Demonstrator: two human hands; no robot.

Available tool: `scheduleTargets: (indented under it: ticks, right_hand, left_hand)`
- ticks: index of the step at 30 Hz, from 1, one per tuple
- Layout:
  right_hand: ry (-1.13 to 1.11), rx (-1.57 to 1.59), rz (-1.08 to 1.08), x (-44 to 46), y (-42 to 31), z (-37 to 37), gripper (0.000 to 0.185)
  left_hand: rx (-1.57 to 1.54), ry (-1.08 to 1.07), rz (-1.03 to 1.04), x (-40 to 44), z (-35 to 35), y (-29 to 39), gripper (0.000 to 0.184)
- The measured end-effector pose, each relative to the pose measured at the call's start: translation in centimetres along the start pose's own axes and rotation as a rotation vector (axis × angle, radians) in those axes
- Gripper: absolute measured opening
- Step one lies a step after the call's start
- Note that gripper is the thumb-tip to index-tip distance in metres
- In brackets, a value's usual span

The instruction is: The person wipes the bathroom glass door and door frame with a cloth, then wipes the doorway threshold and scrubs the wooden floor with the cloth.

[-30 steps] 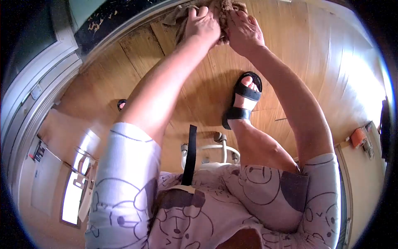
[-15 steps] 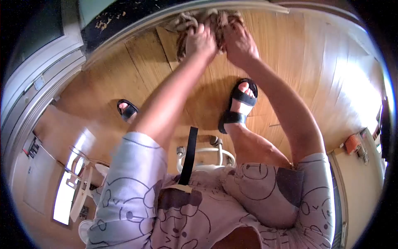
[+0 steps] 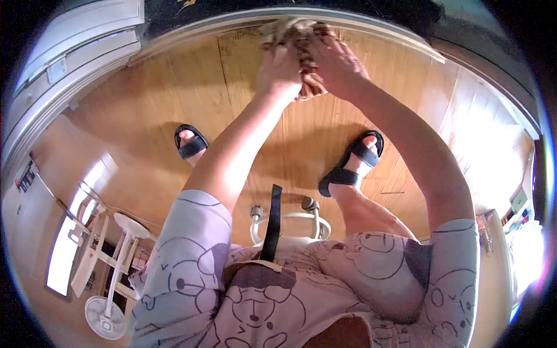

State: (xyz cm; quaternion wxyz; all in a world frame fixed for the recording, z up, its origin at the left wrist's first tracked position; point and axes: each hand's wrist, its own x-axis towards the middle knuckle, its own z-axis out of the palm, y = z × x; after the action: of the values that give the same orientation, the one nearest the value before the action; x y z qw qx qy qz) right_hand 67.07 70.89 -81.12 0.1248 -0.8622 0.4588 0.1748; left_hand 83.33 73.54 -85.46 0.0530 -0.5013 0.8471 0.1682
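Observation:
A bunched brown-and-white cloth (image 3: 313, 87) lies on the wooden floor, close to the pale edging strip at the top of the view. Both of my arms reach forward to it. My left hand (image 3: 281, 72) presses on its left side, with the fingers curled into the folds and slightly blurred. Over the right side is my right hand (image 3: 339, 66), its fingers bent around the fabric. The two hands are close together, and part of the cloth shows between and above them. The fingertips are partly hidden in it.
My sandalled feet (image 3: 352, 162) stand apart on the wooden floor (image 3: 301, 139). A wheeled stool base (image 3: 313, 223) is beneath me. Along the top runs a pale edging strip (image 3: 383, 32) with a dark surface beyond. A white standing fan (image 3: 105, 316) is at the lower left.
The view has turned, so the feet appear further right and the fan shows more fully. My hands are closer together, and the cloth between them is gathered more tightly.

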Motion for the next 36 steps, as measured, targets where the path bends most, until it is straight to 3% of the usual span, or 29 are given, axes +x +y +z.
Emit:
scheduleTargets:
  ticks: [2,4,6,7,9,10,12,14,16,17,19,20,21,22,23,24,26,30,31,32,33,34,35,36]
  right_hand:
    - [-0.002,0.393,0.052,3.4,-2.9,-0.8,0.060]
    - [-0.190,0.418,0.099,7.2,-6.8,-4.2,0.063]
    - [-0.217,0.014,-0.146,10.7,-10.9,-3.9,0.065]
    - [-0.198,-0.136,-0.204,11.2,-12.3,-3.7,0.062]
    - [0.093,0.090,-0.091,10.1,-12.2,-3.1,0.048]
    - [0.278,0.187,-0.067,10.0,-11.5,-1.9,0.040]
    - [0.060,0.289,0.116,8.8,-9.8,-0.6,0.046]
    - [-0.186,0.488,0.258,5.3,-6.0,-3.7,0.048]
    - [-0.022,0.084,0.060,2.9,-3.8,-1.2,0.051]
    - [0.105,0.105,0.040,3.2,-3.9,-1.0,0.051]
    - [0.083,0.171,0.113,5.0,-5.8,-0.8,0.054]
    - [0.057,0.240,0.188,6.0,-7.2,-1.2,0.058]
    - [-0.058,0.336,0.167,7.4,-8.3,-1.6,0.063]
    - [-0.165,0.428,0.142,9.4,-9.5,-2.1,0.068]
    - [-0.135,0.358,0.071,10.4,-11.1,-2.5,0.065]
    - [-0.099,0.284,0.002,11.5,-12.7,-3.0,0.062]
    - [0.002,0.124,-0.124,12.3,-14.9,-4.7,0.054]
    - [0.132,0.145,-0.163,11.2,-12.1,-4.5,0.051]
    - [0.004,0.065,-0.075,10.5,-11.0,-4.7,0.052]
    - [-0.132,-0.013,0.018,9.4,-10.0,-4.8,0.052]
    - [-0.247,0.418,0.247,7.9,-8.1,-6.2,0.055]
    - [-0.356,0.847,0.475,6.5,-5.6,-7.3,0.057]
    - [-0.161,0.630,0.389,4.3,-4.0,-3.0,0.054]
    - [-0.062,0.442,0.287,3.1,-2.9,-1.1,0.053]
  left_hand:
    - [-0.078,0.085,-0.168,-2.3,0.5,-3.6,0.042]
    - [0.044,0.106,-0.218,-4.6,-0.2,-8.1,0.037]
    - [0.409,0.192,-0.031,-6.4,-0.9,-13.0,0.037]
    - [0.406,0.189,-0.036,-6.2,-1.8,-13.2,0.037]
    - [0.147,-0.016,-0.170,-5.5,-4.7,-13.2,0.038]
    - [0.150,-0.007,-0.176,-5.1,-4.8,-12.7,0.038]
    - [0.155,-0.196,-0.285,-3.6,-4.5,-10.0,0.037]
    - [-0.026,-0.518,-0.237,-1.0,-9.6,-5.3,0.037]
    - [0.061,-0.406,-0.116,0.4,-6.4,-3.5,0.041]
    - [0.061,-0.402,-0.118,-0.1,-5.4,-4.1,0.041]
    - [0.016,0.030,-0.047,-1.4,-3.8,-5.4,0.040]
    - [0.012,0.027,-0.049,-1.9,-3.7,-6.4,0.040]
    - [-0.367,-0.052,-0.305,-2.5,-3.8,-7.8,0.037]
    - [-0.386,-0.052,-0.384,-3.7,-3.4,-10.0,0.034]
    - [-0.406,-0.049,-0.463,-4.9,-3.0,-12.2,0.031]
    - [-0.068,0.025,-0.357,-6.6,-2.0,-14.2,0.029]
    - [0.038,-0.044,-0.362,-6.6,-5.2,-14.8,0.028]
    - [0.136,-0.176,-0.474,-5.1,-6.5,-12.3,0.030]
    - [0.184,-0.228,-0.340,-4.6,-6.0,-11.8,0.033]
    - [0.106,-0.157,-0.353,-3.7,-5.6,-10.5,0.035]
    - [-0.097,-0.322,-0.346,-2.0,-5.5,-8.7,0.029]
    - [-0.060,-0.318,-0.152,-0.8,-6.1,-6.6,0.019]
    - [-0.033,-0.199,0.014,-0.4,-4.8,-4.9,0.019]
    - [-0.074,-0.056,0.022,0.6,-2.6,-3.1,0.021]
